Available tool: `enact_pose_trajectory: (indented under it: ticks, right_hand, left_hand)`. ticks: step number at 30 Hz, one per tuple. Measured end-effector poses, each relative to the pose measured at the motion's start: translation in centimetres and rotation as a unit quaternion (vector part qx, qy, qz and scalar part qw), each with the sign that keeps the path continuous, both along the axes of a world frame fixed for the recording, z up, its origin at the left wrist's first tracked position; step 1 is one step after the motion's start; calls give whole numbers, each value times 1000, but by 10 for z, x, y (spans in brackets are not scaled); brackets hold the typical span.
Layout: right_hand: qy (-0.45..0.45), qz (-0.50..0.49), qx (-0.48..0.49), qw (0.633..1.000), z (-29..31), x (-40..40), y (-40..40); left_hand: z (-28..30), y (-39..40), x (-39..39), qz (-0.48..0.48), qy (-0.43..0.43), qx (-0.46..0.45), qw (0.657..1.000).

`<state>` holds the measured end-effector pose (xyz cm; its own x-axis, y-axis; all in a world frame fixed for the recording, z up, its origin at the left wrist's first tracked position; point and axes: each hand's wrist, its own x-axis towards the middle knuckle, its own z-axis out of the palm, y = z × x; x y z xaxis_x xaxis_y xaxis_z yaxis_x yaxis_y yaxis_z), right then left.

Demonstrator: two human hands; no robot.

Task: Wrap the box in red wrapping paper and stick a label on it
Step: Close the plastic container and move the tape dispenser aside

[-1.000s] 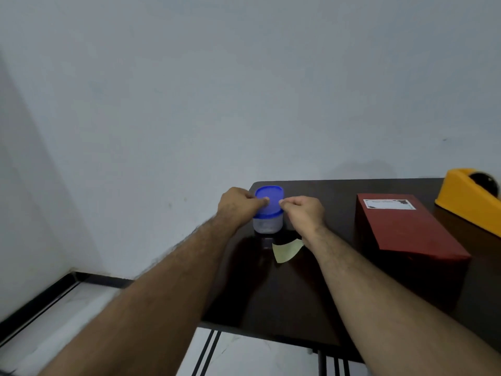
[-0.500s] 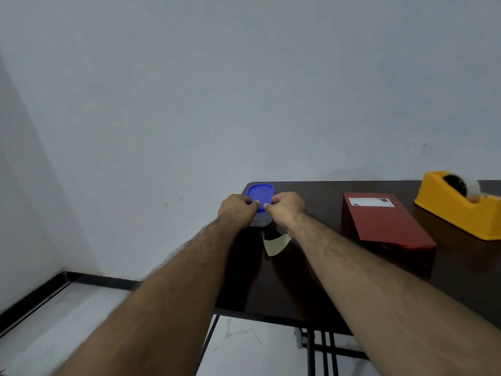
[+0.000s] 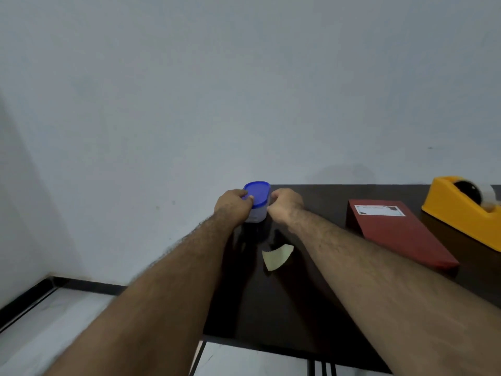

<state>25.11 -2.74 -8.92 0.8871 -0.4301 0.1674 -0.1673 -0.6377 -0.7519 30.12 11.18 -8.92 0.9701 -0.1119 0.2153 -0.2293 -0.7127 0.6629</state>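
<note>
The box wrapped in red paper (image 3: pixel 398 234) lies on the dark table (image 3: pixel 284 316), right of centre, with a white label (image 3: pixel 379 210) stuck near its far end. At the table's far left corner stands a small clear container with a blue lid (image 3: pixel 257 197). My left hand (image 3: pixel 234 206) grips the container's left side, thumb on the lid. My right hand (image 3: pixel 284 206) holds its right side with curled fingers.
A yellow tape dispenser (image 3: pixel 463 210) stands at the far right beside the box. A pale yellow paper scrap (image 3: pixel 276 257) lies on the table just behind my right wrist. White wall behind; the table's left edge drops to a pale floor.
The view has shifted a little. Both hands stay on the blue-lidded container, the right hand now at its side rather than over the lid's front. The red box has not moved.
</note>
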Motion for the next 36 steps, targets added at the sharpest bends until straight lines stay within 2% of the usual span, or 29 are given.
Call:
enact_pose_trajectory:
  ticks: [4, 6, 9, 12, 17, 19, 21, 25, 28, 36]
  right_hand:
    - [-9, 15, -114, 993, 35, -37, -29]
    - [-25, 3, -144, 989, 50, -57, -46]
    - [-18, -26, -177, 984, 63, -94, -73]
    - [11, -75, -196, 978, 59, -142, -110]
    - [43, -143, -119, 982, 34, -205, -165]
    - [40, -165, -33, 985, 17, -212, -173]
    - [3, -145, 89, 985, 1, -219, -182]
    - [-94, -107, 250, 958, -23, -215, -191]
    - [-120, -107, 272, 949, -30, -191, -199]
    - [-126, -117, 230, 958, -20, -128, -229]
  left_hand:
    - [8, -19, -36, -34, -99, 10, 994]
    - [11, -34, -61, -77, -116, -27, 990]
    - [12, -61, -101, -147, -62, -91, 983]
    - [7, -97, -135, -194, 14, -112, 974]
    - [2, -147, -184, -222, 134, -165, 952]
    - [-7, -158, -191, -227, 175, -209, 935]
    - [-14, -172, -204, -222, 193, -239, 926]
    - [-20, -186, -210, -187, 184, -273, 925]
    - [-19, -201, -191, -182, 176, -304, 918]
    - [-7, -241, -131, -181, 178, -319, 913]
